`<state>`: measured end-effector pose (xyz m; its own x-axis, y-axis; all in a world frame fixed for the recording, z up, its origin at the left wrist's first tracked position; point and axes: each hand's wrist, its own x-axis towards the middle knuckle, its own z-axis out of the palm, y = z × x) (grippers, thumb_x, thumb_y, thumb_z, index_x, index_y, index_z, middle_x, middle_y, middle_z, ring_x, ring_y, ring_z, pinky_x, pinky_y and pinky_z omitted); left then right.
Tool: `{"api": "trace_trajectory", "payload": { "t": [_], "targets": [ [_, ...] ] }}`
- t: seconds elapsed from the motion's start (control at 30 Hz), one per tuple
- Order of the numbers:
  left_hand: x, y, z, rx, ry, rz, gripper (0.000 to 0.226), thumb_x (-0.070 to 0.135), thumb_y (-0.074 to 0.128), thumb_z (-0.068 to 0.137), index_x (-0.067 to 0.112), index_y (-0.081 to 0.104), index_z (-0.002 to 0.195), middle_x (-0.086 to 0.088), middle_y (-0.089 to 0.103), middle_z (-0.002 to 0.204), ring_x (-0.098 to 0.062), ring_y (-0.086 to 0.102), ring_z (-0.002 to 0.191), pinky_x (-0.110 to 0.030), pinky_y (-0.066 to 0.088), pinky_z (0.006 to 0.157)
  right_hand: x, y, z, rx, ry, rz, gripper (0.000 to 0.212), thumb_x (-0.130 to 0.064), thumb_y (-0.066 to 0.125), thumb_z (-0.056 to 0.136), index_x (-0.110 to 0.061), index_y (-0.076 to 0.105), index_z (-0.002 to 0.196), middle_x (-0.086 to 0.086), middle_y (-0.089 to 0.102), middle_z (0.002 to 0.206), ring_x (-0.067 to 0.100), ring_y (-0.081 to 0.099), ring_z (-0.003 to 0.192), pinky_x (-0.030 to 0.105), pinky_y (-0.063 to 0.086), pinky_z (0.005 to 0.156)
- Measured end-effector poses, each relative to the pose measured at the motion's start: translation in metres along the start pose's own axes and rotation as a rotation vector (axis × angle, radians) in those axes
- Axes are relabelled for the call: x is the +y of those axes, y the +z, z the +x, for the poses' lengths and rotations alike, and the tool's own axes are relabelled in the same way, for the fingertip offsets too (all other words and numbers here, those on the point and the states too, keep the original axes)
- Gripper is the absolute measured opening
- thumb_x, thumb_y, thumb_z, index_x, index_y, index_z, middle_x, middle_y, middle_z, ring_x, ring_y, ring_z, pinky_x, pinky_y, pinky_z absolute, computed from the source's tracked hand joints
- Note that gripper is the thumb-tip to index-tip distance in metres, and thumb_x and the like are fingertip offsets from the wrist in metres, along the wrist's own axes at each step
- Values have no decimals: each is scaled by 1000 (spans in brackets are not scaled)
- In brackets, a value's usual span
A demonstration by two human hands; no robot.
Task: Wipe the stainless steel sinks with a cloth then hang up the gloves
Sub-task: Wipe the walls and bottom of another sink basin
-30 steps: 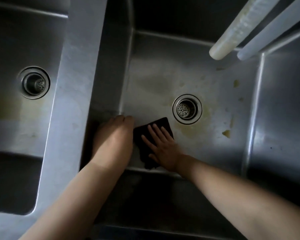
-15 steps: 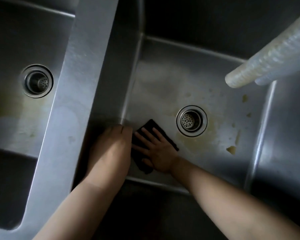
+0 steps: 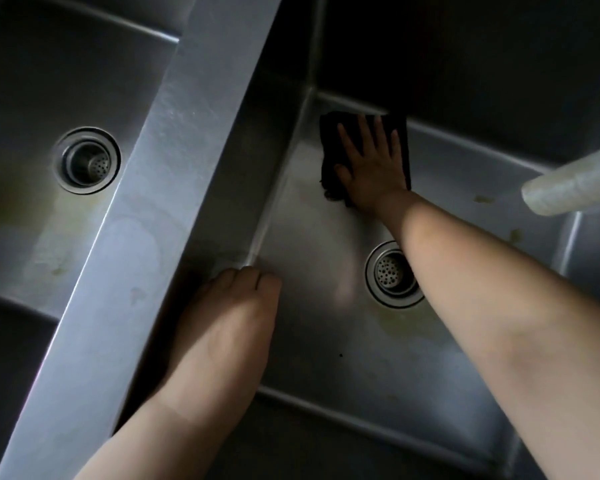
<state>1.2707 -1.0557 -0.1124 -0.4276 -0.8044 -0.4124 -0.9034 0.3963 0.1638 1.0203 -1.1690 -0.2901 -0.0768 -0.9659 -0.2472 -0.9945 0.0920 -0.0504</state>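
Observation:
My right hand lies flat with spread fingers on a dark cloth, pressing it onto the floor of the right stainless steel sink near its far left corner. My left hand rests at the near left corner of the same basin, against its left wall; its fingertips point down and are hidden. This basin's round drain sits partly under my right forearm. Yellowish stains mark the floor at the right. No gloves are in view.
A second steel basin with its own drain lies to the left, beyond a wide steel divider. A pale ribbed hose end hangs over the right side of the right basin. The far wall is in deep shadow.
My right hand has pushed the cloth away from the near left corner, past the drain, to the far left part of the basin. My left hand has stayed at the corner.

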Motion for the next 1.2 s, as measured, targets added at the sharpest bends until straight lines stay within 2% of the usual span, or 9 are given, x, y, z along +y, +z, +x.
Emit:
{"api": "trace_trajectory", "payload": {
  "t": [0.13, 0.23, 0.37, 0.4, 0.5, 0.7, 0.77, 0.9, 1.2],
  "targets": [
    [2, -7, -1, 43, 19, -4, 41, 8, 32, 69, 10, 67, 88, -11, 66, 82, -32, 63, 75, -40, 55, 63, -20, 10, -30, -16, -2, 12, 66, -46, 32, 97, -27, 1, 151, 15, -6, 158, 35, -12, 144, 50, -11, 112],
    [4, -17, -3, 88, 60, 12, 33, 8, 41, 70, 10, 67, 90, -10, 66, 84, -32, 63, 75, -36, 54, 59, -44, 24, -80, -50, -108, 2, 70, -47, 35, 95, -26, -1, 151, 18, -7, 158, 37, -12, 143, 52, -13, 112],
    [4, -30, -8, 98, 121, 40, 30, 11, 49, 72, 10, 69, 94, -9, 66, 87, -31, 64, 75, -34, 53, 55, -80, 38, -158, -159, -268, 0, 76, -49, 41, 92, -26, -4, 149, 19, -7, 157, 40, -25, 137, 55, -22, 106],
    [4, -33, -9, 90, 134, 49, 28, 10, 51, 72, 11, 69, 94, -9, 66, 87, -31, 64, 75, -34, 53, 55, -88, 40, -177, -174, -313, -4, 76, -49, 45, 90, -26, 5, 151, 20, 1, 157, 42, -18, 139, 58, -17, 107],
    [3, -40, -8, 69, 159, 10, 27, 3, 69, 66, 9, 68, 92, -9, 64, 86, -32, 63, 76, -35, 53, 53, -105, 41, -218, -185, -410, -56, 75, -54, 59, 79, -27, 36, 145, 16, 33, 150, 40, 26, 139, 60, 16, 107],
    [-5, -57, 0, 146, 420, 113, 34, 14, 38, 77, 11, 69, 89, -7, 65, 81, -29, 63, 70, -37, 53, 55, -81, 33, -178, -109, -543, -54, 74, -54, 67, 73, -30, 45, 139, 7, 44, 145, 33, 38, 135, 58, 26, 105],
    [-10, -67, 11, 193, 493, 121, 32, 14, 38, 81, 10, 69, 87, -8, 66, 80, -30, 63, 69, -39, 53, 58, -69, 25, -142, -90, -471, -40, 76, -51, 65, 77, -26, 37, 143, 11, 39, 148, 36, 34, 136, 59, 18, 108],
    [-20, -77, 36, 206, 595, 160, 29, 12, 39, 83, 11, 68, 85, -8, 66, 81, -31, 62, 70, -39, 51, 61, -45, 16, -63, -68, -310, -32, 73, -50, 44, 92, -30, 3, 149, 10, 7, 159, 33, -1, 146, 47, -15, 112],
    [-27, -71, 45, 174, 685, 169, 20, 6, 47, 78, 15, 64, 79, -4, 59, 73, -29, 56, 66, -36, 42, 59, -30, -8, 34, -54, -43, 12, 66, -52, 27, 96, -30, -2, 151, 5, -7, 160, 24, -14, 145, 45, -12, 113]
  ]
}}
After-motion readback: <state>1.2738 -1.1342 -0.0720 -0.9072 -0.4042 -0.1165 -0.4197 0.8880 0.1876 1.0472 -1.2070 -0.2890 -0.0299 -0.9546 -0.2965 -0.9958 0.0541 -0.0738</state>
